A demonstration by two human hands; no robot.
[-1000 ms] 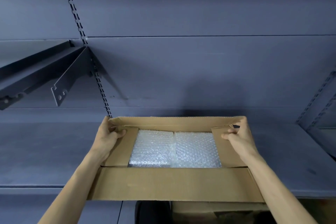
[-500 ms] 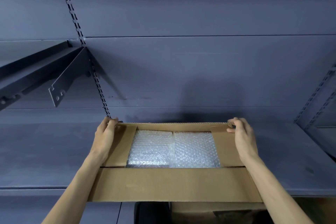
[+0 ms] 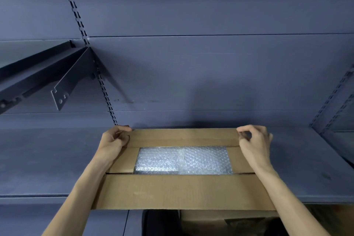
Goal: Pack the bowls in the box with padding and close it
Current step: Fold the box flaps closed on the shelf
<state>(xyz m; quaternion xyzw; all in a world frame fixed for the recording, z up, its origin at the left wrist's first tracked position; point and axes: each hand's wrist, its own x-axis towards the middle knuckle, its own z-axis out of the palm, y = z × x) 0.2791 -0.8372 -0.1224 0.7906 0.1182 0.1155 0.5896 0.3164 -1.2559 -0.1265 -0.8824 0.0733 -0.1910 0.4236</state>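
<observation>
Head view: far flap (image 3: 183,137) between left hand (image 3: 113,140) fingers and right hand (image 3: 254,142) fingers.

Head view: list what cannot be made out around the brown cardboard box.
- Bowls: none visible; clear bubble wrap and the brown cardboard box flaps cover the inside.
- Left hand fingertips: curled behind the far flap corner.
- Items under the grey metal shelf: dark, cut off by the bottom edge.
</observation>
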